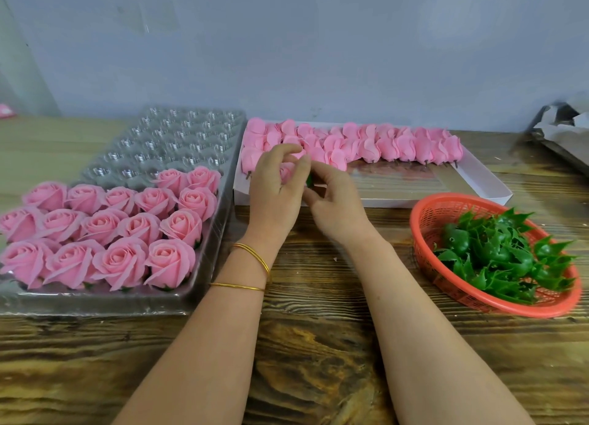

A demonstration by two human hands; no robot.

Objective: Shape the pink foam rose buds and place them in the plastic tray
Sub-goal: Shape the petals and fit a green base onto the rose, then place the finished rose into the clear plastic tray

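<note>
Desk: What is the worker wearing here?

Photographer: Two thin gold bangles, both on the arm behind the left hand (pixel 274 192). The upper bangle (pixel 251 254) sits just behind the left hand, at the wrist — it reads as a doubled band, two fine wires running side by side. The lower bangle (pixel 237 286) lies a little farther back from the left hand, a single plain wire.

Desk: And the arms?

Photographer: The left forearm (pixel 207 345) and the right forearm (pixel 430 329) are bare along all their visible length. The right hand (pixel 334 208), just right of the left hand, is bare too.
</note>
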